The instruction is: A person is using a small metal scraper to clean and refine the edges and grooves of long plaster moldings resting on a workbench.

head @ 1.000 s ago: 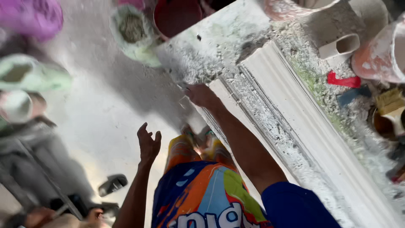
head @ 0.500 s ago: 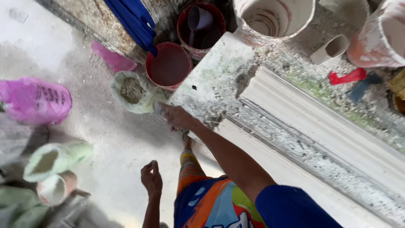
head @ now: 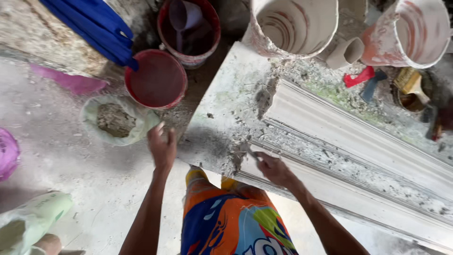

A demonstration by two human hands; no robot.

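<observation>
The right hand (head: 272,167) rests at the near end of the white plaster cornice moulding (head: 358,141), fingers curled around what appears to be a small dark tool — too small to identify — with its tip against the rough edge where the moulding meets the crusted worktable (head: 222,118). From that grip the moulding's long axis runs away to the right and slightly toward the person, so nearly the whole length lies on the outer side of the right hand; its broken, crumbly end sits just ahead of the knuckles. The left hand (head: 162,146) hangs off the table's left edge, loosely open and holding nothing, well apart from the moulding. Nearest to it, just ahead and to its left, lies an open plastic bag of grey-brown fibre (head: 114,120); beyond that stands a red bucket (head: 156,79), touched by a blue sack (head: 94,26). The right hand is plainly the nearer to the moulding — the left would have to cross the table corner to reach it.
</observation>
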